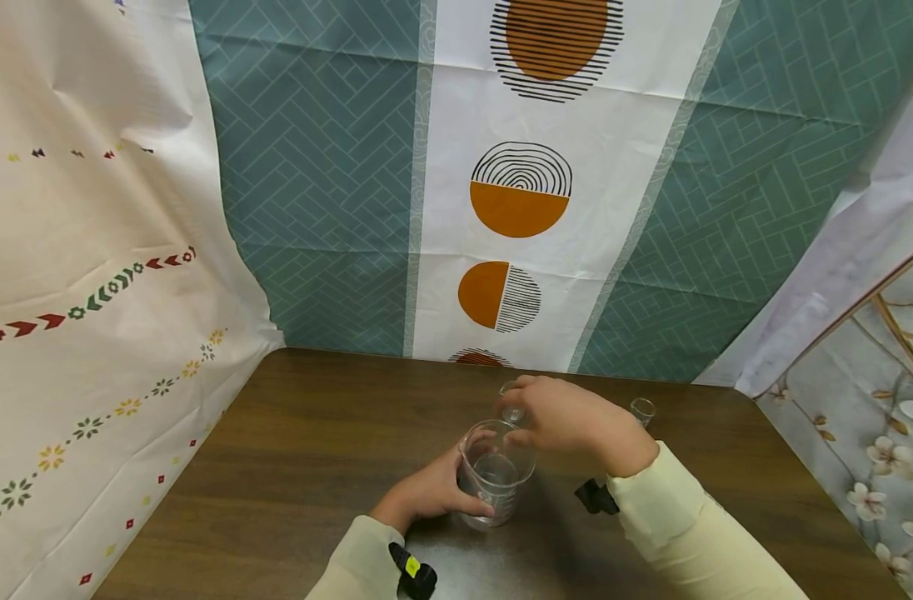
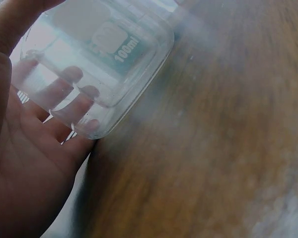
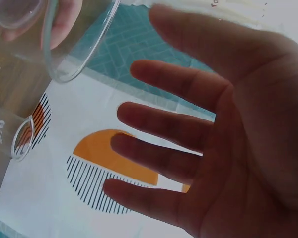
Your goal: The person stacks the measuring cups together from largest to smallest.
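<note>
My left hand [image 1: 426,490] grips a large clear beaker [image 1: 504,506] low on its side, thumb in front and fingers round the back. A smaller round outline shows inside the beaker. In the left wrist view the beaker [image 2: 139,82] carries white print reading 100ml, and the fingers show through its wall. My right hand [image 1: 565,417] hovers by the rim on the right. Its fingers are spread and straight in the right wrist view, with nothing in the palm [image 3: 223,158]. Just behind the large beaker, partly covered by the right hand, stands a small beaker [image 1: 511,414].
Another small clear glass vessel [image 1: 641,408] stands farther right, behind the right wrist and partly hidden by it. The dark wooden table [image 1: 314,433] ends at a patterned cloth backdrop [image 1: 314,250]. A cream cloth [image 1: 127,350] hangs along the left side.
</note>
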A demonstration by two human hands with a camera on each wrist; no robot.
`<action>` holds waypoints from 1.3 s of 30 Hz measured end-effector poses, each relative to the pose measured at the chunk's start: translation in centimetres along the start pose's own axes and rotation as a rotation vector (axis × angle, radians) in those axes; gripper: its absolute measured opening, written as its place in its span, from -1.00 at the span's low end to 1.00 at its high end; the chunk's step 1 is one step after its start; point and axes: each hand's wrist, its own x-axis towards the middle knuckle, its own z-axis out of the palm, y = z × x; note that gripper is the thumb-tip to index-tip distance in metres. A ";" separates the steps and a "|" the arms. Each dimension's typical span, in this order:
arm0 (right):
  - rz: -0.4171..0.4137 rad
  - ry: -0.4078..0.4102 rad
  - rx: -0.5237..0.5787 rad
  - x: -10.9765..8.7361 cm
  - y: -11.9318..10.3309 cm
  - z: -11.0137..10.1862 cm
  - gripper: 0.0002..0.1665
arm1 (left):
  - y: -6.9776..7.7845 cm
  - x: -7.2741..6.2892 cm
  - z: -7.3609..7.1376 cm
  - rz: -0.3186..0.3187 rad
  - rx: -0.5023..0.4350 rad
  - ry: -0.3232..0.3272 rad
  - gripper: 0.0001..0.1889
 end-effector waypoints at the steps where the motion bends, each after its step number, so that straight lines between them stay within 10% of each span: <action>1: -0.002 0.008 -0.004 0.0 0.1 0.0 -0.55 | 0.0 0.0 0.0 0.000 0.002 0.001 0.00; 39: 0.160 0.048 0.038 1.2 3.2 1.4 -0.41 | 0.2 -0.1 0.2 -0.002 0.046 0.037 -0.03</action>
